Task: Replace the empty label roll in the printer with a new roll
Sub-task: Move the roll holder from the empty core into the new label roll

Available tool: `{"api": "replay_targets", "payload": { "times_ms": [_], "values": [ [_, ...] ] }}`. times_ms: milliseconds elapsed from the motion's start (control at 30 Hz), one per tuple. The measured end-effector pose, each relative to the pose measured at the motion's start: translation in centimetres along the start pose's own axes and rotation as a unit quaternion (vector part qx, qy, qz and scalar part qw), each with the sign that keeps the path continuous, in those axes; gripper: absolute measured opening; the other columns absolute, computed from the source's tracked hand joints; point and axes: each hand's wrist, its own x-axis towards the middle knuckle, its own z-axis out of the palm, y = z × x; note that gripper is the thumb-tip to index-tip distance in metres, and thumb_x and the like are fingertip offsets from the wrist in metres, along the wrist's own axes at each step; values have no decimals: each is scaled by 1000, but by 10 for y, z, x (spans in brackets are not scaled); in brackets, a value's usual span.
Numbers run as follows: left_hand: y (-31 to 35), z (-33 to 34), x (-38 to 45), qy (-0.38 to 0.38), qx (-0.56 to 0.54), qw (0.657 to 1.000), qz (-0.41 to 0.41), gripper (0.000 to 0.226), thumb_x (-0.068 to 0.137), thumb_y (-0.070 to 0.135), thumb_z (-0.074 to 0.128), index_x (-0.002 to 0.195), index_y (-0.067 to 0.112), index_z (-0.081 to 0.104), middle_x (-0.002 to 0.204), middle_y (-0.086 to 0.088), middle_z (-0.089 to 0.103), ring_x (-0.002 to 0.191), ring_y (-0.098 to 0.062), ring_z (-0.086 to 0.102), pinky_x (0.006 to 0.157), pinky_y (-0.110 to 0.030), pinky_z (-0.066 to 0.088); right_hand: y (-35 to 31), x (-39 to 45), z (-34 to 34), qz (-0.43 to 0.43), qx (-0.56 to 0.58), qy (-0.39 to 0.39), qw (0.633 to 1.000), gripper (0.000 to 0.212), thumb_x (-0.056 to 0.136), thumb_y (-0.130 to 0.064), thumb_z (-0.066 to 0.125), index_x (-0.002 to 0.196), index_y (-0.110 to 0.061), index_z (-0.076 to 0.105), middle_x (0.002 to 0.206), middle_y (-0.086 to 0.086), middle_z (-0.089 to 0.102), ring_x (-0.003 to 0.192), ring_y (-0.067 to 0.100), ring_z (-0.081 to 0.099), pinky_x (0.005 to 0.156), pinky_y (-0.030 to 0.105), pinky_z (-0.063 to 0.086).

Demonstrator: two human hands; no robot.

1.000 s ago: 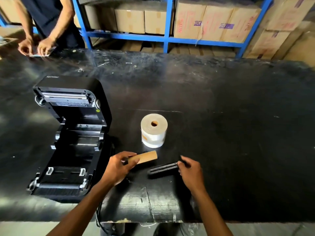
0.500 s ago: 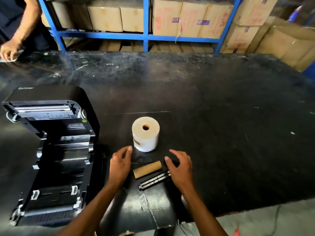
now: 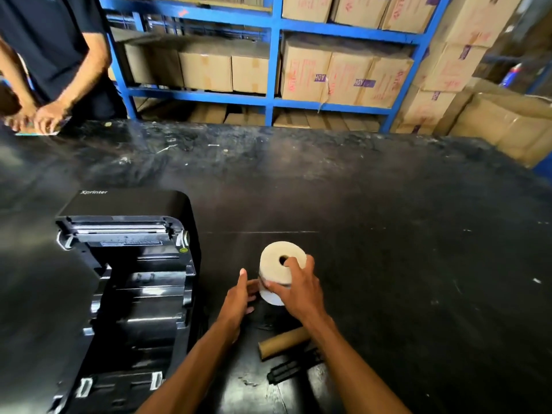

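Observation:
A black label printer [image 3: 125, 282] stands open at the left of the black table, its roll bay bare. The new white label roll [image 3: 276, 265] stands on end in the middle. My right hand [image 3: 298, 291] grips the roll from the top and right side, with a finger near its core hole. My left hand [image 3: 240, 294] is beside the roll's lower left, fingers spread and touching its base. The empty brown cardboard core [image 3: 280, 342] lies on the table under my right forearm. The black spindle [image 3: 286, 372] lies just in front of the core.
The black table [image 3: 388, 234] stretches far to the right and back. Another person [image 3: 56, 70] stands at the far left edge with hands on the table. Blue shelving [image 3: 271, 97] with cardboard boxes runs behind the table.
Both hands have left the cardboard core and the spindle on the table and moved forward to the new roll. My right hand has closed on the roll.

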Motion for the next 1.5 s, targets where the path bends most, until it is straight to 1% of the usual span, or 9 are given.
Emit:
{"api": "replay_targets", "payload": {
  "times_ms": [200, 500, 700, 833, 933, 1133, 1233, 1400, 1500],
  "values": [
    [10, 11, -11, 66, -36, 997, -6, 51, 93, 51, 43, 101, 6, 67, 108, -9, 67, 83, -15, 59, 68, -30, 40, 29, 1, -27, 154, 405, 7, 901, 26, 73, -36, 77, 90, -25, 60, 115, 12, 63, 98, 23, 64, 82, 41, 58],
    [6, 49, -47, -75, -92, 991, -55, 62, 79, 72, 45, 115, 25, 63, 109, -9, 72, 90, -30, 67, 65, -35, 52, 48, -50, -46, 167, 563, -23, 809, 33, 79, -27, 72, 104, -10, 59, 108, 17, 68, 98, 30, 69, 80, 44, 59],
    [-6, 75, -70, -40, -155, 987, 14, 41, 86, 45, 60, 109, 12, 68, 107, -14, 73, 97, -29, 70, 70, -39, 59, 71, -71, -65, 125, 535, -46, 834, 48, 67, -43, 74, 104, -15, 62, 109, 11, 71, 94, 18, 71, 80, 34, 58],
    [-5, 92, -88, -4, -120, 988, 98, 31, 86, 33, 64, 98, 5, 69, 90, -10, 75, 76, -18, 72, 64, -34, 60, 81, -68, -81, 45, 358, 96, 928, 47, 76, -43, 72, 120, -33, 59, 144, -2, 46, 131, 12, 44, 107, 35, 39],
    [-6, 97, -98, 13, -83, 987, 134, 26, 86, 31, 64, 95, 8, 69, 90, -11, 73, 76, -17, 71, 60, -30, 58, 74, -71, -88, -54, 247, 158, 955, 51, 72, -57, 55, 116, -33, 65, 153, -4, 33, 133, 8, 25, 109, 35, 27],
    [-8, 102, -108, 23, -63, 983, 170, 25, 84, 32, 67, 96, 10, 70, 99, -18, 73, 88, -26, 72, 68, -35, 59, 74, -79, -86, -73, 303, 204, 928, 4, 75, -28, 70, 79, -26, 71, 130, -12, 51, 120, 14, 43, 93, 14, 34],
    [-6, 104, -111, 33, -69, 983, 164, 27, 84, 33, 66, 95, 9, 69, 95, -15, 74, 84, -23, 72, 66, -34, 59, 74, -85, -89, -95, 341, 195, 915, 12, 76, -24, 67, 70, -32, 61, 124, -15, 53, 118, 3, 47, 92, 6, 34],
    [0, 103, -100, 104, -128, 980, 111, 32, 82, 38, 67, 87, 6, 67, 97, -12, 67, 88, -23, 67, 67, -38, 60, 90, -98, -90, -54, 429, 215, 876, 9, 76, -28, 67, 72, -20, 66, 118, -4, 61, 113, 4, 55, 95, 12, 38],
    [-3, 91, -96, 116, -148, 977, 97, 32, 82, 39, 68, 86, 8, 67, 99, -11, 65, 88, -22, 65, 63, -34, 60, 130, -90, -81, 33, 335, 157, 928, 17, 76, -24, 74, 64, -27, 63, 124, -5, 56, 122, 11, 46, 106, 34, 30]
  ]
}}
